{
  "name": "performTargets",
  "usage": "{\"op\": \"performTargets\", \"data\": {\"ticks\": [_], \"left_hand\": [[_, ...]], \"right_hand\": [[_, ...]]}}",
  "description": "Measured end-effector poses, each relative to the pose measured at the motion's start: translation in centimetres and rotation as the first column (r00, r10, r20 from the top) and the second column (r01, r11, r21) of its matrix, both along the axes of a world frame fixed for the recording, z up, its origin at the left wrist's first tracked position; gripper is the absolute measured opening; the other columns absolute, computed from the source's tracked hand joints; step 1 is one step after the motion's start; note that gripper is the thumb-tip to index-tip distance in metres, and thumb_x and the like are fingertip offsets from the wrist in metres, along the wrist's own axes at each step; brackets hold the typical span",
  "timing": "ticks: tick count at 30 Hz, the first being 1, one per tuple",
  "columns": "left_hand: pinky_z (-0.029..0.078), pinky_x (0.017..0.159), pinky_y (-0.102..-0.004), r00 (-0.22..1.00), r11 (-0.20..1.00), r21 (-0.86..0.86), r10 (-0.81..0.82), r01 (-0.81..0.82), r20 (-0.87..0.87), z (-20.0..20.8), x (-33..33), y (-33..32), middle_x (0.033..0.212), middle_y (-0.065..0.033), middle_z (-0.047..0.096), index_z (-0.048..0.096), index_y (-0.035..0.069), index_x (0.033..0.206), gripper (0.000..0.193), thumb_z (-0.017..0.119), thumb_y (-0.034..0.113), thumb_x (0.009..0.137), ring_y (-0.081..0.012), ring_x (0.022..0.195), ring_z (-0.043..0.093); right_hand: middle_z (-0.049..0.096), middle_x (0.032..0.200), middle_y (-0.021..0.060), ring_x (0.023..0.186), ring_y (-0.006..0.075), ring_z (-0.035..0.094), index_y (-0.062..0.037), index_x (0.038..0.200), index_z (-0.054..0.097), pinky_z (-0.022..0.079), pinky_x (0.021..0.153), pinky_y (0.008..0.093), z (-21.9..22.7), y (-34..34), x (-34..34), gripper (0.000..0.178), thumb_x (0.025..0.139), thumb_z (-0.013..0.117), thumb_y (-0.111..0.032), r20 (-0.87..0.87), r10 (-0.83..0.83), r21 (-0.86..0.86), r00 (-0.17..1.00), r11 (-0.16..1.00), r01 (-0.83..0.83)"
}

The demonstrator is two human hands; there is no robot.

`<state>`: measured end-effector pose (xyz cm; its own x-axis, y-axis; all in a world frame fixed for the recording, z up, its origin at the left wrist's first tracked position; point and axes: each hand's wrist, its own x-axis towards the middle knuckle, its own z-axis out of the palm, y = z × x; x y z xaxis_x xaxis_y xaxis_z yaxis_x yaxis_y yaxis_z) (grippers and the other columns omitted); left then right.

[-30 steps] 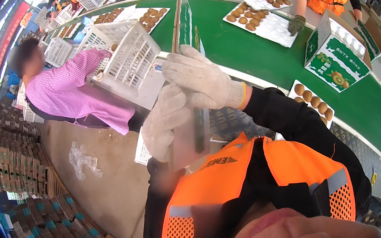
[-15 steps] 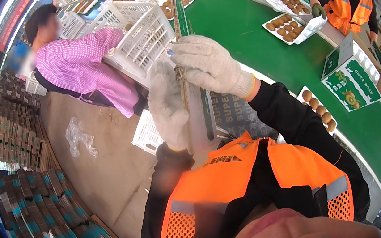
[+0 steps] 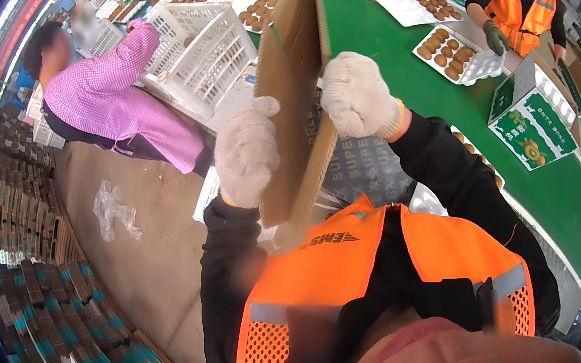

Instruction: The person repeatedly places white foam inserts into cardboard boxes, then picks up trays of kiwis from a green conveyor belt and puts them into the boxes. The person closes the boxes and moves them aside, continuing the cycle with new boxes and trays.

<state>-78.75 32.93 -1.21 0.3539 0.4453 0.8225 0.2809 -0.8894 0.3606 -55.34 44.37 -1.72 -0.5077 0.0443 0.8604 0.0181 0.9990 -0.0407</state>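
Note:
A brown cardboard box (image 3: 289, 109) stands upright in front of my chest, its walls spread partly apart so its plain inner faces show. My left hand (image 3: 249, 150), in a pale knitted glove, is curled around the box's left wall; the fingers inside are partly hidden. Wearing the same kind of glove, my right hand (image 3: 361, 94) is closed on the edge of the right wall, near the green belt. Below my right hand lies a grey printed surface (image 3: 361, 165).
Across the green conveyor belt (image 3: 444, 133) lie white trays of kiwifruit (image 3: 445, 53) and a printed carton (image 3: 533, 115). A co-worker in pink (image 3: 116, 94) is beside a white crate (image 3: 202, 54); another wears an orange vest (image 3: 519, 4). Flattened cartons (image 3: 68, 318) are stacked left. A plastic bag (image 3: 116, 210) lies on the floor.
The cardboard, flat and edge-on before, has been pulled open into a box. My hands have moved apart, left hand slightly left and right hand to the right. The pink-clad co-worker's arm has risen.

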Motion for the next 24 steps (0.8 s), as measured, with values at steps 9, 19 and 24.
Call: {"op": "performTargets", "data": {"ticks": [9,19,24], "left_hand": [[0.049,0.089,-0.0466,0.873,0.823,0.430,0.467,-0.371,-0.141,-0.8,2.5,7.7,0.091,-0.0154,0.065,0.065,0.002,0.087,0.012,0.063,0.013,0.081,-0.0365,0.088,0.062],[0.045,0.064,-0.0434,0.906,0.926,0.285,0.326,-0.248,-0.272,-0.9,11.6,6.0,0.070,-0.0099,0.057,0.060,0.007,0.072,0.021,0.074,0.021,0.066,-0.0330,0.069,0.057],[0.049,0.092,-0.0453,0.697,0.994,0.101,0.046,0.038,-0.716,6.1,9.0,4.6,0.102,-0.0146,0.065,0.066,0.004,0.113,0.058,0.080,0.037,0.068,-0.0297,0.103,0.062]], "right_hand": [[0.059,0.064,0.0158,0.065,0.0381,0.062,-0.0068,0.064,0.064,0.049,0.059,0.0475,4.3,-6.2,10.7,0.037,0.089,0.058,-0.034,0.533,-0.566,-0.130,0.629,0.679,0.722],[0.059,0.076,0.0089,0.080,0.0333,0.063,-0.0093,0.073,0.061,0.053,0.087,0.0462,-1.1,-1.9,12.1,0.024,0.075,0.063,-0.034,0.114,-0.372,0.131,0.921,0.925,0.357],[0.058,0.076,0.0111,0.076,0.0345,0.059,-0.0083,0.066,0.055,0.051,0.089,0.0505,-2.8,3.9,15.2,0.026,0.084,0.058,-0.027,-0.019,-0.311,-0.346,0.950,0.894,0.285]]}}
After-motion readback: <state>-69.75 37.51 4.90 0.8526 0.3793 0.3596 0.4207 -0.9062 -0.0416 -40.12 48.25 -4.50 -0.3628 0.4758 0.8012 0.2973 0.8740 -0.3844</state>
